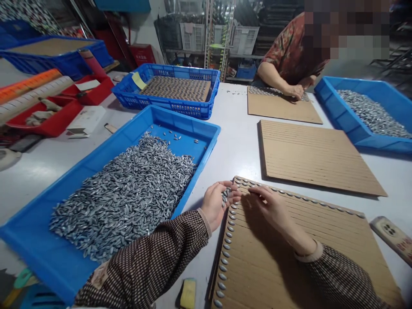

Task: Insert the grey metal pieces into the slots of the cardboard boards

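Observation:
My left hand (216, 204) is palm up and cupped around several small silver spindle-shaped pieces (225, 195), at the far left corner of a cardboard sheet (309, 253). Over the same sheet, my right hand (272, 208) pinches with its fingertips close to the surface; what they hold is too small to make out. Like pieces stand in a row along the sheet's left edge and another along its far edge. Cut lines run across the cardboard. Left of my hands, a blue tray (193, 186) carries a large heap of loose silver pieces (128, 193).
A second cardboard stack (315, 156) lies beyond mine. Across the table a person (289, 60) works on another sheet (280, 105), beside a blue bin (363, 128). A blue basket (206, 109), red bins (64, 116), a phone (391, 231) and a yellow block (188, 293) stand around.

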### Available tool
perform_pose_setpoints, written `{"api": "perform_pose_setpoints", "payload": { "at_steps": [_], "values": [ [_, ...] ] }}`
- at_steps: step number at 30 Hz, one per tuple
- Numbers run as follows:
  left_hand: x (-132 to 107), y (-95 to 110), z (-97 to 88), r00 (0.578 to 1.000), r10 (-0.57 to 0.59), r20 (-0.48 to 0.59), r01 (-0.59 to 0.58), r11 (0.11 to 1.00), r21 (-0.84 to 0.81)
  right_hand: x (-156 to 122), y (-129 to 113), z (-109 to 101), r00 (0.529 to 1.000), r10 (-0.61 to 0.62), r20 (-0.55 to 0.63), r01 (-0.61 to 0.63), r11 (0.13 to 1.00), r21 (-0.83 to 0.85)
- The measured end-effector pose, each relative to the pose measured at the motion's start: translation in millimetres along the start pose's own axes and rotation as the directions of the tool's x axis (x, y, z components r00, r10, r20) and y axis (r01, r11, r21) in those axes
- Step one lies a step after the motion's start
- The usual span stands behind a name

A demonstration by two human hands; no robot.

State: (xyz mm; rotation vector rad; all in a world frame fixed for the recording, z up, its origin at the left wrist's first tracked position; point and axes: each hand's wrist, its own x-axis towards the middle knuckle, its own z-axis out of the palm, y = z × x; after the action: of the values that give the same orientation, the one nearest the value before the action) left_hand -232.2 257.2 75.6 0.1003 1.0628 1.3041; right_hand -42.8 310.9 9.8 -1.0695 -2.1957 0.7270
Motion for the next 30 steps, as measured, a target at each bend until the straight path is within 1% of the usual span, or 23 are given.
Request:
{"api": "perform_pose_setpoints", "payload": {
  "at_steps": [3, 7, 11, 16, 20, 22, 24, 26, 28, 30],
  "values": [
    [0, -4, -1.2, 0.996, -0.080, 0.039, 0.078, 0.996, 0.052, 8, 10, 12, 0.991, -0.134, -0.011, 0.130, 0.975, -0.180],
    [-1, -7, -1.8, 0.996, -0.065, 0.055, 0.060, 0.995, 0.079, 15, 10, 17, 0.979, -0.198, 0.056, 0.206, 0.924, -0.321],
    [-1, -8, -2.9, 0.996, -0.060, 0.070, 0.052, 0.993, 0.109, 19, 4, 15, 0.974, -0.206, 0.092, 0.225, 0.888, -0.401],
    [1, -13, -6.3, 0.994, -0.060, 0.095, 0.043, 0.985, 0.167, 20, 2, 13, 0.980, -0.163, 0.113, 0.198, 0.851, -0.486],
    [4, -20, -9.5, 0.992, -0.039, 0.118, 0.014, 0.978, 0.207, 19, 2, 13, 0.979, -0.151, 0.134, 0.199, 0.835, -0.513],
    [5, -23, -10.5, 0.991, -0.028, 0.128, 0.000, 0.977, 0.212, 20, 2, 14, 0.979, -0.154, 0.131, 0.200, 0.835, -0.513],
    [6, -25, -10.8, 0.992, -0.037, 0.122, 0.010, 0.977, 0.212, 21, 1, 14, 0.979, -0.156, 0.130, 0.201, 0.846, -0.494],
    [5, -25, -10.4, 0.993, -0.057, 0.105, 0.034, 0.977, 0.212, 21, 0, 12, 0.984, -0.145, 0.103, 0.175, 0.881, -0.439],
    [4, -25, -9.4, 0.993, -0.074, 0.090, 0.053, 0.975, 0.214, 19, -5, 6, 0.995, -0.092, 0.050, 0.103, 0.948, -0.302],
    [2, -25, -8.4, 0.994, -0.075, 0.082, 0.055, 0.973, 0.223, 16, -13, -1, 0.999, 0.023, 0.027, -0.022, 0.998, -0.058]
  ]
}}
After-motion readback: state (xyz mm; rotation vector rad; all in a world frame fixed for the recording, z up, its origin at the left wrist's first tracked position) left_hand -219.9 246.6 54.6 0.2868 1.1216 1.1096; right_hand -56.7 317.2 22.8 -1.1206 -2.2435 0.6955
